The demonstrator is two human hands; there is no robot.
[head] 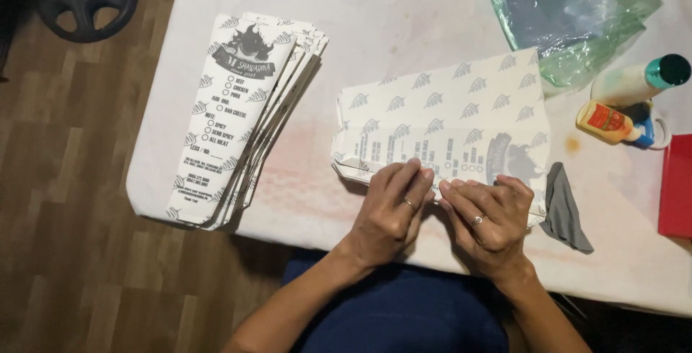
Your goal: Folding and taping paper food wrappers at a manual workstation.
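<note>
a person seated at a white table (375,28) presses both hands onto a printed paper sheet (440,118) lying flat near the table's front edge. the left hand (389,212) rests palm down, fingers bent, its fingertips pinching the sheet's near edge where the paper folds over; a ring shows on one finger. the right hand (486,216), also ringed, sits just beside it, fingertips nearly touching the left's, gripping the same folded edge. neither hand is clenched into a fist; both grasp the paper only.

the sheet is white with a repeated grey leaf pattern and dark print along its lower strip. to its left, well apart, a fanned stack (245,115) of finished narrow paper sleeves with the same pattern lies at an angle, reaching the table's left edge. a grey cloth (566,212) lies just right of the right hand, touching the sheet's corner. at the far right stand a glue bottle (613,124) with a blue cap and a white tube (638,80) with a teal cap, near a red object (677,183) cut off by the frame. a crumpled clear plastic bag (569,14) sits at the top right. a wooden floor (65,201) shows on the left.
</note>
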